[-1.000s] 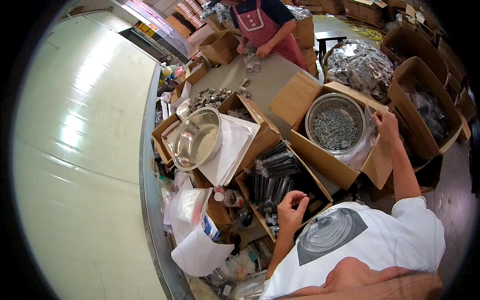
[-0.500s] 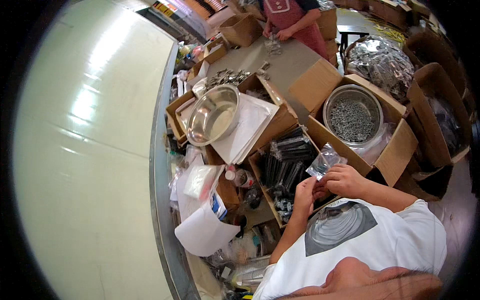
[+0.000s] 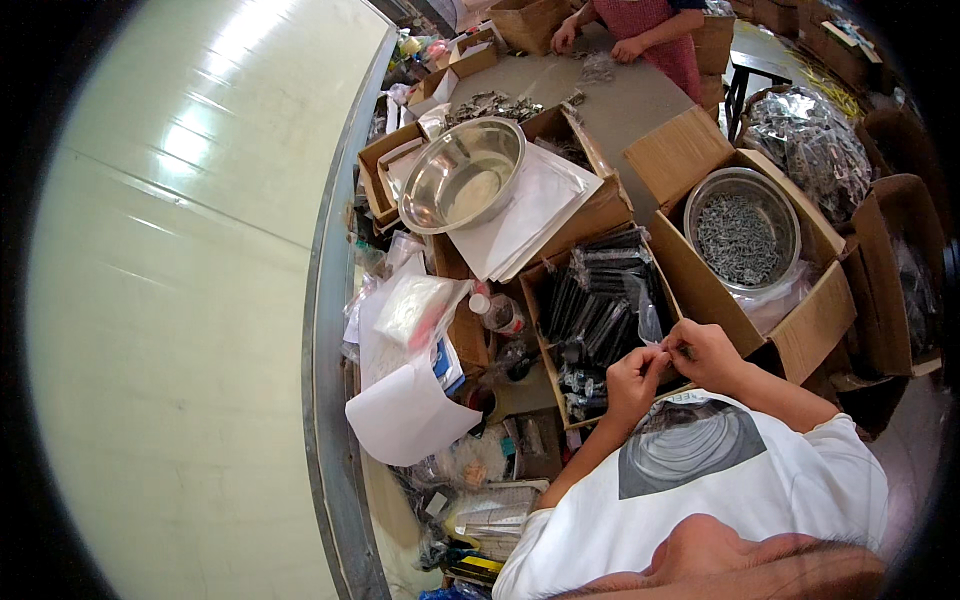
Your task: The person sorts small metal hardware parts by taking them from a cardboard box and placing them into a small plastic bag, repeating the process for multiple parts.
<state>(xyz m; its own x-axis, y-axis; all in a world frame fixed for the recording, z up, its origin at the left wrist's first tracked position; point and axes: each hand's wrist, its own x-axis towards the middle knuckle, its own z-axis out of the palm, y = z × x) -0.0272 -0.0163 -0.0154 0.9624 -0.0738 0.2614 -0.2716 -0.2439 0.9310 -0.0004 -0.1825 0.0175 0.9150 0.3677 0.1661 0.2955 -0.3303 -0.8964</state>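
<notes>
A small clear plastic bag point(image 3: 647, 312) hangs over the near end of a cardboard box of black parts point(image 3: 600, 290). My left hand point(image 3: 632, 382) and my right hand point(image 3: 704, 355) meet at the bag's near edge, fingertips pinched together on it. Both are closed, with the right a little higher than the left. Whether anything lies inside the bag I cannot make out. Many of the black parts below are long, dark and wrapped in clear film.
An open carton point(image 3: 815, 335) at the right holds a metal bowl of small screws point(image 3: 738, 240). Left of the black parts, an empty steel basin point(image 3: 462, 175) rests on white sheets point(image 3: 530, 215). A capped plastic bottle point(image 3: 500, 312) stands nearby. Across the grey table point(image 3: 600, 105), a co-worker's hands point(image 3: 630, 48) show.
My view has shifted, so the scene sits differently. The bag now hangs narrower beyond my fingers, which are still together. The co-worker's hands have moved apart, away from a small clear bag.
</notes>
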